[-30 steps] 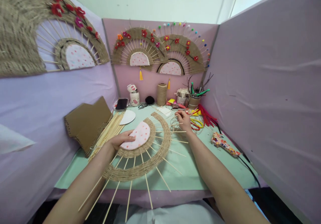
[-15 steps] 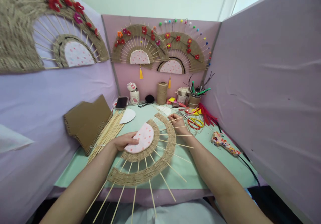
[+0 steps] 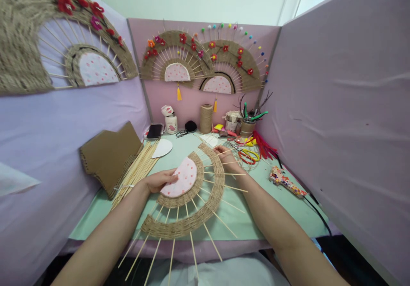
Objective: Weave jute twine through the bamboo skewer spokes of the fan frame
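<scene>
A woven twine fan [image 3: 214,192] on thin wooden sticks is tilted above the table's front part. Its half-round centre [image 3: 184,179] is pale pink with red dots. My left hand [image 3: 163,180] grips this centre at its straight edge, thumb on top and the other fingers hidden beneath. At the upper end of the outer woven band is my right hand [image 3: 226,154], fingers pinched together close to the sticks. What lies between those fingertips is too small to make out. Bare stick ends stick out past the outer band, several of them over the table's front edge.
Bundled sticks [image 3: 136,170] and brown cardboard [image 3: 107,155] lie at left. At the back stand a twine spool [image 3: 206,118] and a tool can [image 3: 247,128]. Scissors [image 3: 249,155] lie beyond my right hand, and a corded glue gun [image 3: 286,182] at right. Finished fans [image 3: 176,46] hang behind.
The fan has turned slightly, its lower left end shifting a little to the right. Both hands keep nearly the same places, and the view has moved slightly.
</scene>
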A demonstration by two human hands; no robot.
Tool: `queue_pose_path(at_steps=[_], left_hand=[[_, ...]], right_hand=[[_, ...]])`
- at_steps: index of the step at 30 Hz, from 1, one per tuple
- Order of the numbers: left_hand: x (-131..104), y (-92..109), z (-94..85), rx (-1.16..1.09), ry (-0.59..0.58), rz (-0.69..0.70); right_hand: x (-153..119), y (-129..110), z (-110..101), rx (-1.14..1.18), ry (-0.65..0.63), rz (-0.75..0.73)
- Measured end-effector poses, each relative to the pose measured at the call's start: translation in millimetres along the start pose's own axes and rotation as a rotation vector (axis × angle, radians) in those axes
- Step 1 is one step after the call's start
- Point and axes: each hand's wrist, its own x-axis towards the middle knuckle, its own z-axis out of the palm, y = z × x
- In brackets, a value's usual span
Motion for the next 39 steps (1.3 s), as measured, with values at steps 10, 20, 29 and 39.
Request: queue_pose_path(at_steps=[10, 20, 29, 39], left_hand=[[3, -4, -0.6, -0.049, 0.000, -0.048], [3, -5, 4.7, -0.044, -0.035, -0.100], [4, -6, 5.0, -0.027, -0.056, -0.111], [3, -6, 4.4, -0.007, -0.063, -0.116]], right_hand=[[0, -3, -10, 0.068, 0.014, 0.090], [1, -9, -30, 0.243, -0.210, 0.335], [10, -13, -51, 0.464, -0.250, 0.451], [15, -8, -59, 0.633, -0.128, 0.298]])
